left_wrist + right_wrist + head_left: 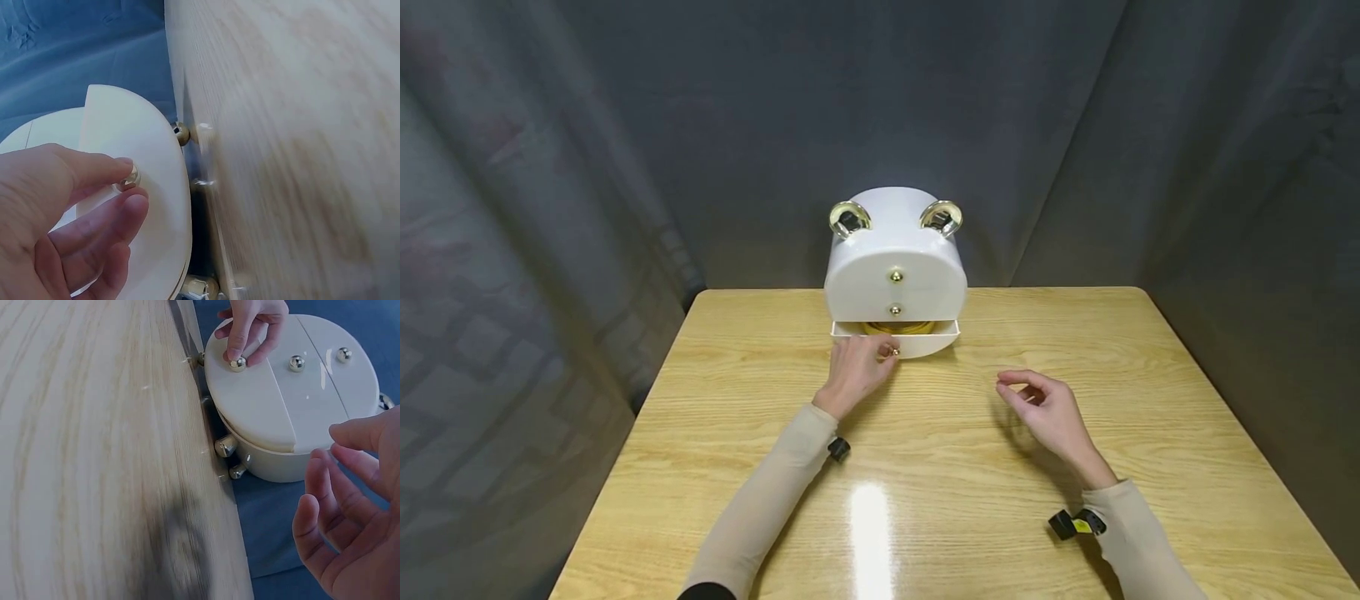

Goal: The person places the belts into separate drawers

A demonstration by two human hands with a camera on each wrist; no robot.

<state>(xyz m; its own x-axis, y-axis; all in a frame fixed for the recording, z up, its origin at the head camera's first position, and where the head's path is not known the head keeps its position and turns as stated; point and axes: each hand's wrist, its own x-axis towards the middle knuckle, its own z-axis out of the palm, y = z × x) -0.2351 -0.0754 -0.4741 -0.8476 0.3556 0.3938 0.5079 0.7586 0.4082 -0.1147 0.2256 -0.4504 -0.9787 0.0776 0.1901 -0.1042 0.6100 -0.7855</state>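
Observation:
A white rounded storage box (895,242) with gold ear-like rings stands near the back of the table, its bottom drawer (936,342) pulled partly out. Something yellow (917,327) shows inside that drawer, too hidden to name. My left hand (856,367) pinches the drawer's small gold knob (129,179) between thumb and fingers. To the right of the box, my right hand (1045,408) hovers over the table with loosely bent fingers, holding nothing. From the right wrist view, the right hand (356,519) appears apart from the box.
The light wooden table (970,483) carries the box near its far edge. Two more gold knobs (297,363) sit on the upper drawer fronts. Small gold feet (226,446) support the box. Dark grey curtains (760,125) hang behind and at both sides.

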